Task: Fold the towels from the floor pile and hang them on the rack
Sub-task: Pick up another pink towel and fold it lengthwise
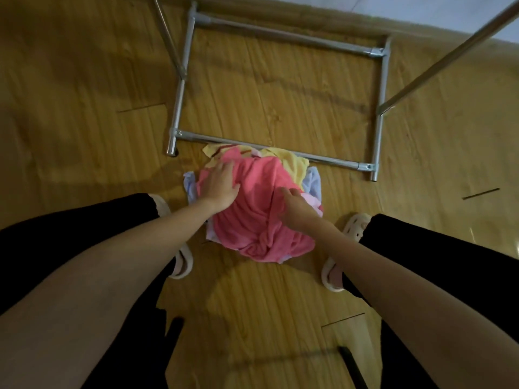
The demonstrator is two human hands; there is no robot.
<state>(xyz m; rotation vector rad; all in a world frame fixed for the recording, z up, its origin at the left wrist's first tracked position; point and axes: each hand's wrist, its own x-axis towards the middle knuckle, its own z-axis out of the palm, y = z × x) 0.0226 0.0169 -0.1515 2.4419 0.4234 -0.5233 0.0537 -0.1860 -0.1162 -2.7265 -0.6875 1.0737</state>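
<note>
A pile of towels lies on the wooden floor between my feet. A crumpled pink towel covers the top of it. A yellow towel and a pale blue one stick out at the far and right sides. My left hand rests on the pink towel's upper left part, fingers spread and slightly bent. My right hand lies on the towel's right side with fingers curled into the cloth; its fingertips are hidden in the folds. The metal rack's base frame stands just beyond the pile.
The rack's uprights rise at the right and at the upper left. My feet in pale slippers flank the pile, the left slipper near its lower left. A white wall runs along the far edge.
</note>
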